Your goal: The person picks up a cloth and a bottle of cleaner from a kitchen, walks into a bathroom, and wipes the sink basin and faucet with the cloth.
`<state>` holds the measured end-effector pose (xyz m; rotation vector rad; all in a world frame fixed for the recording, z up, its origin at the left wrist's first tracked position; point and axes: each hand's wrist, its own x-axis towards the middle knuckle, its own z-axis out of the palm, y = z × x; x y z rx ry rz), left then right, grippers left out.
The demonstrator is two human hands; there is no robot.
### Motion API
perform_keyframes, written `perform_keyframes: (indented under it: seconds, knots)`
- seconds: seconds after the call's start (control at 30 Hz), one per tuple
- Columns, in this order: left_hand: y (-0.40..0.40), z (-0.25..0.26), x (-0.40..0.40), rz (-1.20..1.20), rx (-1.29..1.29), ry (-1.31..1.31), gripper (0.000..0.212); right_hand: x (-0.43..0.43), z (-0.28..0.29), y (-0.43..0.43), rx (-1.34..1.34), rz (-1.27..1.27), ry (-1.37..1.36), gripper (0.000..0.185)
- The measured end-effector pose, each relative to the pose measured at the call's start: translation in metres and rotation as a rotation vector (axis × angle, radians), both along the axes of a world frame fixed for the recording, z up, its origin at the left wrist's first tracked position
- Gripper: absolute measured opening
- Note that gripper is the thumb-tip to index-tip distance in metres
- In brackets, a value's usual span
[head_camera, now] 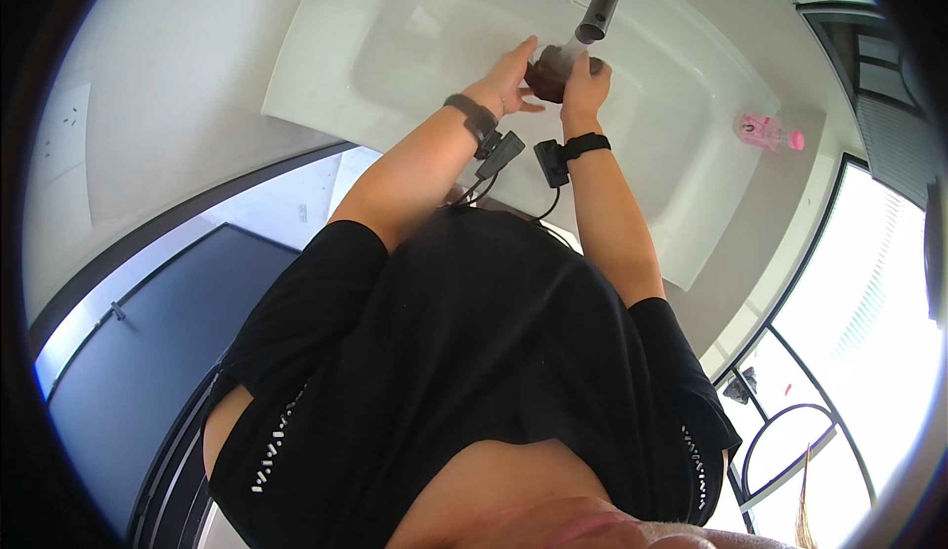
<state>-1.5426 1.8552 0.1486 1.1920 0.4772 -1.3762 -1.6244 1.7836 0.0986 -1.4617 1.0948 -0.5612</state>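
Observation:
Over the white basin (pixel 474 23), a dark brown object (pixel 546 79) is between my hands, under a stream of water (pixel 572 48) from the metal faucet (pixel 603 2). Its exact kind is not clear; a see-through edge seems to show at its upper left. My right hand (pixel 586 90) grips its right side, with the thumb up near the stream. At its left side is my left hand (pixel 509 79), thumb and fingers spread; whether it bears any of the weight is unclear. Both wrists wear black straps with small black devices (pixel 552 164) and cables.
A pink bottle (pixel 763 132) lies on the basin's right rim. Cables (pixel 481 187) run from the wrist devices towards my black shirt (pixel 511 327). A blue-grey door (pixel 170 327) is at the left, and a black-framed window or glass door (pixel 837 312) at the right.

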Motion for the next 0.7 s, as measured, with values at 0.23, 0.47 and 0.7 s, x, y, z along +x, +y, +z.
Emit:
perform_keyframes:
  seconds: [0.23,0.47,0.7]
  knots:
    - [0.0,-0.026,0.002,-0.05,-0.32,0.021,0.051,-0.002,0.035,0.032,-0.517,0.055,-0.027,0.042]
    - [-0.005,-0.1,-0.007,-0.318,-0.236,-1.089,0.037,0.005,0.045,0.026,-0.271,0.111,0.115,0.04]
    - [-0.011,-0.103,-0.002,-0.455,0.106,-1.088,0.025,0.007,0.003,0.004,0.119,0.043,0.036,0.035]
